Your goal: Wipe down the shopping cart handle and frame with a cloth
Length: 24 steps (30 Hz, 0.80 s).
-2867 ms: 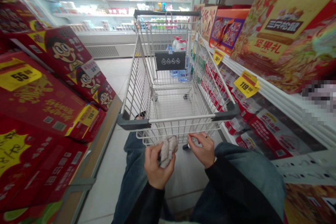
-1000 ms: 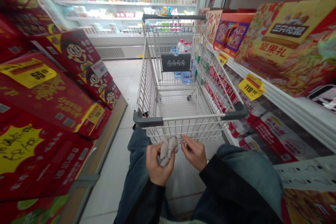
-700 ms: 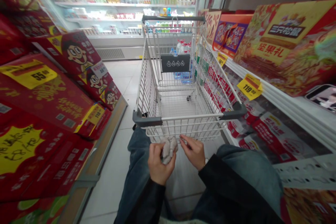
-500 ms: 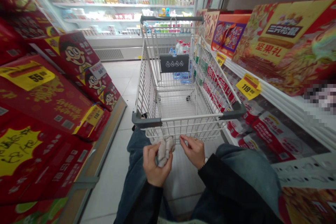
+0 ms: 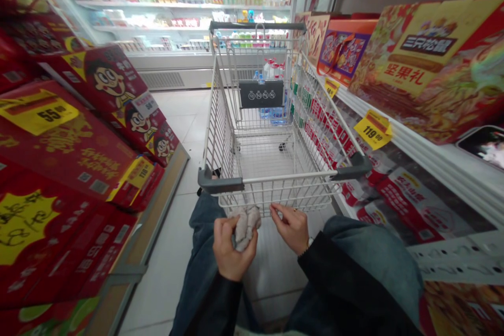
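A crumpled grey cloth [image 5: 244,228] sits bunched in the left hand [image 5: 233,248], fingers closed around it, at bottom centre of the frame. The right hand [image 5: 289,228], half open and empty, is just beside it, under the shopping cart [image 5: 287,174].

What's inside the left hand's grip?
A crumpled pale cloth shows above the left hand. The fingers cover the rest of it, so anything wrapped inside can't be seen.

Pale grey bundle [image 5: 246,227], red cartoon-printed boxes [image 5: 71,136]
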Each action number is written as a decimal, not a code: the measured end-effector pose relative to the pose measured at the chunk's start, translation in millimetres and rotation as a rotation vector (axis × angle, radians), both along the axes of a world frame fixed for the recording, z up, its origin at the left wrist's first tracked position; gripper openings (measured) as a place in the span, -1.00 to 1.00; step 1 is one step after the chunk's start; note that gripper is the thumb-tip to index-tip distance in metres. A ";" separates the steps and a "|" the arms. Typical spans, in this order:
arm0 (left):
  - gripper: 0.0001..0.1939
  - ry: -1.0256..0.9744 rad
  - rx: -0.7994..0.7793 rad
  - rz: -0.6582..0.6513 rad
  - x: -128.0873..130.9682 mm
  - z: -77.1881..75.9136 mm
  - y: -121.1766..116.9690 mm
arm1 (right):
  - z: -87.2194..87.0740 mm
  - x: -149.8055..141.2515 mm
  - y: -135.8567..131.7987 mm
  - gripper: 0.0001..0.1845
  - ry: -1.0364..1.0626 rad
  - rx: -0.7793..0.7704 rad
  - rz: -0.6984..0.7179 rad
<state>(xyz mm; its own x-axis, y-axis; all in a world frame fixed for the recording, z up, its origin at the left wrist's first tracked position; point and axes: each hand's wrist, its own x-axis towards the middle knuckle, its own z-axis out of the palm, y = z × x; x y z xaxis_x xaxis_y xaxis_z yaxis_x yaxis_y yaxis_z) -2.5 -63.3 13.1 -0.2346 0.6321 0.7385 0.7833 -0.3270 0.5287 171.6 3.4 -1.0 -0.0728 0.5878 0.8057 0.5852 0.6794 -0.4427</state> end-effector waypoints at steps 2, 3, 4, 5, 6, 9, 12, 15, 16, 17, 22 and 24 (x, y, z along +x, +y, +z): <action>-0.70 0.014 -0.026 -0.027 -0.4 -3.6 1.5 | -0.2 0.6 0.3 -0.89 0.002 0.002 0.001; -0.71 0.020 -0.033 -0.037 -0.4 -4.6 1.9 | -0.4 0.9 0.4 -0.88 0.005 0.003 0.000; -0.71 0.020 -0.037 -0.039 -0.3 -4.8 2.0 | -0.6 1.2 0.6 -0.89 0.007 0.004 -0.002; -0.70 0.010 -0.034 -0.030 -0.2 -4.1 1.8 | -0.9 1.5 0.7 -0.89 0.008 0.005 -0.003; -0.70 -0.005 -0.024 -0.011 -0.3 -2.6 1.3 | -1.2 1.7 0.7 -0.90 0.010 0.006 -0.004; -0.70 -0.050 0.014 0.057 -0.7 2.8 0.0 | -2.3 2.0 0.8 -0.90 0.010 0.001 -0.004; -0.71 -0.042 -0.002 0.054 -0.7 3.4 0.3 | -3.2 2.2 0.8 -0.89 0.012 -0.005 -0.003; -0.75 -0.027 -0.042 0.023 0.1 0.5 0.8 | -3.2 3.0 0.7 -0.89 0.015 -0.007 -0.004; -0.77 -0.024 -0.051 0.017 0.2 0.2 0.7 | -3.1 3.3 0.6 -0.89 0.015 -0.007 -0.005; -0.78 -0.026 -0.055 0.016 0.0 0.6 0.3 | -2.8 3.7 0.5 -0.89 0.015 -0.006 -0.006; -0.72 -0.059 -0.005 0.068 -4.9 7.7 -1.7 | -2.7 4.5 0.1 -0.90 0.010 -0.010 -0.013; -0.70 -0.056 0.003 0.059 -6.4 7.3 -1.2 | -3.8 4.6 0.0 -0.89 0.008 -0.014 -0.014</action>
<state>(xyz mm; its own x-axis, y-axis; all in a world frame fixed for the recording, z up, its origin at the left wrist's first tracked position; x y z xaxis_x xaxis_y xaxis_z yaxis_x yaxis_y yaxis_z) -8.9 -64.5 20.4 -0.3129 0.6140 0.7247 0.7704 -0.2822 0.5717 176.2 3.4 -4.7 -0.0578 0.6002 0.7978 0.5909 0.6647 -0.4572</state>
